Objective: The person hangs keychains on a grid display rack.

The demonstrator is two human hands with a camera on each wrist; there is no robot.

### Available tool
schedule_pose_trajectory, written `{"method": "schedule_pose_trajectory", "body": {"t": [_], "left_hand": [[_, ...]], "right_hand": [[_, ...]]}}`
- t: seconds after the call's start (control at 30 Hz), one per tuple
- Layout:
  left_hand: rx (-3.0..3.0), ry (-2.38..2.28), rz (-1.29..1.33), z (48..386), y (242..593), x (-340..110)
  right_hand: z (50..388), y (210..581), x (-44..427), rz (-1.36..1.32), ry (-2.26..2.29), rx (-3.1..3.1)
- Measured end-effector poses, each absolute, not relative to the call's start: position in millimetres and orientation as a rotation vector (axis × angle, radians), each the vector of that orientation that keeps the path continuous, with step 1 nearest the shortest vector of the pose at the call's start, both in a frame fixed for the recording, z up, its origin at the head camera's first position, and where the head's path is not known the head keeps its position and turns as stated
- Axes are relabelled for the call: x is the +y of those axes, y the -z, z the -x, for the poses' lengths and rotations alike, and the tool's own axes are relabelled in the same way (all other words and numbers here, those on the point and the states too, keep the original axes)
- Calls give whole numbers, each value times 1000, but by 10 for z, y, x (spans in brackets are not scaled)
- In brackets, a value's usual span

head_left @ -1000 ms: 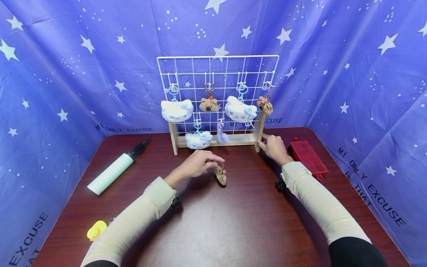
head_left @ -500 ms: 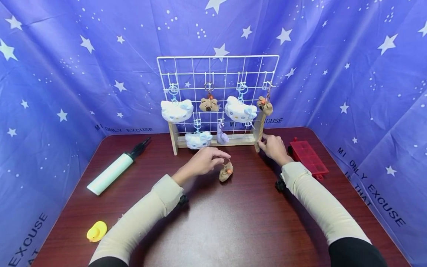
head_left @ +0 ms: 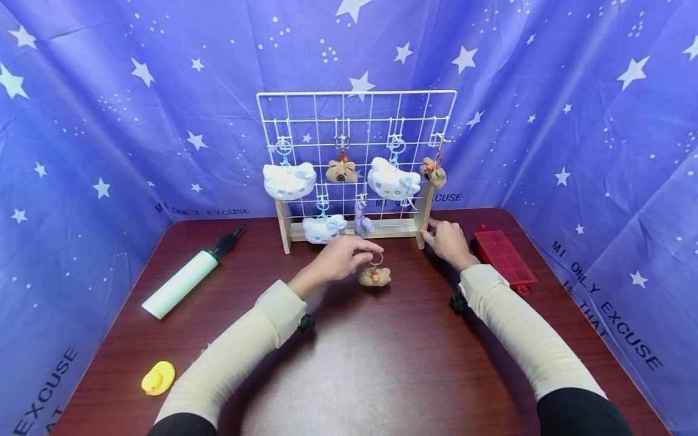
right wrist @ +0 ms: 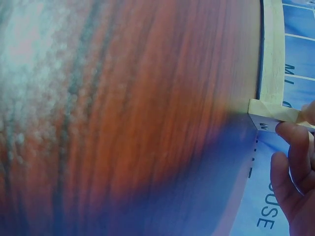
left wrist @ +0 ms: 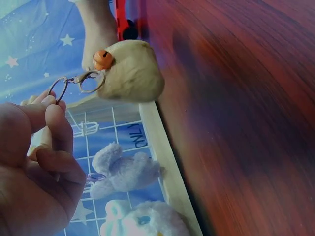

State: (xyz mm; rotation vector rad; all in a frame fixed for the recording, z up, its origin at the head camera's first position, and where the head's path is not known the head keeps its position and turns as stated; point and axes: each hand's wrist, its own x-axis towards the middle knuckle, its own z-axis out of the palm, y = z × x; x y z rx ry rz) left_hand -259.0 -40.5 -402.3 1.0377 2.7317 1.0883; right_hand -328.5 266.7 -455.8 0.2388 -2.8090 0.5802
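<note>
My left hand (head_left: 339, 259) pinches the metal ring of a brown plush keychain (head_left: 374, 277) between thumb and fingertips. The keychain hangs a little in front of the rack, and its orange bell (left wrist: 103, 59) shows in the left wrist view. My right hand (head_left: 449, 243) grips the wooden end post (right wrist: 273, 110) at the rack's right side. On the white wire grid rack (head_left: 357, 92), hooks carry white cat plush keychains (head_left: 290, 181), brown plush keychains (head_left: 342, 172) and a purple plush keychain (head_left: 362, 225).
At the table's right side lies a red compartment box (head_left: 504, 257). A pale green hand pump (head_left: 182, 283) with a black end lies on the left. Near the front left is a yellow rubber duck (head_left: 159, 378). A purple-blue star-printed curtain (head_left: 191, 91) encloses the table (head_left: 382, 363).
My left hand has moved right and slightly toward the rack with the brown plush keychain, which has swung and turned from upright to lying lengthwise. My right hand has stayed on the post.
</note>
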Motion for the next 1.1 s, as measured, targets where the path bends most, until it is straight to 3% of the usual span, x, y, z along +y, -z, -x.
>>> {"method": "schedule_pose_trajectory", "body": {"t": [1.1], "left_hand": [[2930,-1126,-970,2836,3982,211]], "right_hand": [[3288,4549,2658,-248,-555,-2782]]}}
